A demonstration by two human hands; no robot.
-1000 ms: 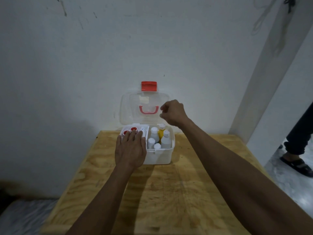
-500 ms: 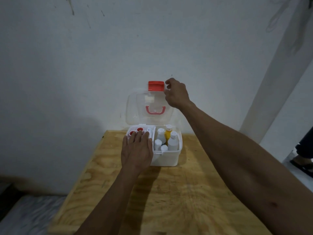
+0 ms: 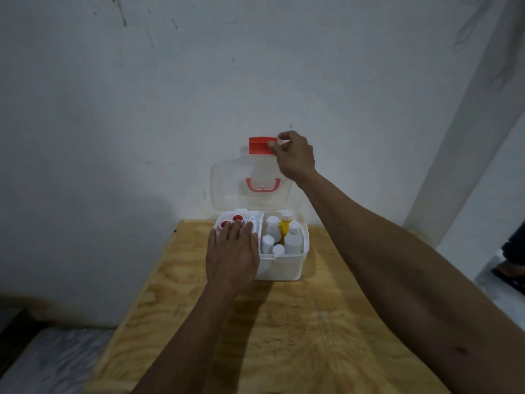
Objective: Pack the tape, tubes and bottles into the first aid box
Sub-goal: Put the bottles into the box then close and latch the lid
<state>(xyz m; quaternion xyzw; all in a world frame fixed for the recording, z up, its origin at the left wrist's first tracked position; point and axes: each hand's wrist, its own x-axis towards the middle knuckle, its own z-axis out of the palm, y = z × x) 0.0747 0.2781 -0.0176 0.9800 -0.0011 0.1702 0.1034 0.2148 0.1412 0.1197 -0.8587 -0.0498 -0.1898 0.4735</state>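
**Packing looks done; the lid is next**

Head view: the white plastic first aid box [image 3: 279, 268] sits at the far edge of the plywood counter [image 3: 284, 336], just beside the wall. White and yellow bottles [image 3: 292, 237] stand in its right compartment; red-capped tubes [image 3: 231, 220] fill the left. I cannot make out the tape. The left hand [image 3: 233, 255] lies flat, fingers apart, across the left compartment. The right hand [image 3: 294, 155] pinches the red latch [image 3: 260, 145] atop the clear upright lid [image 3: 250, 186]. Closing likely means swinging it forward, left hand withdrawn first. The near counter is free.

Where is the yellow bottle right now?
Head view: the yellow bottle stands in the first aid box's right compartment, at the back, among white bottles.
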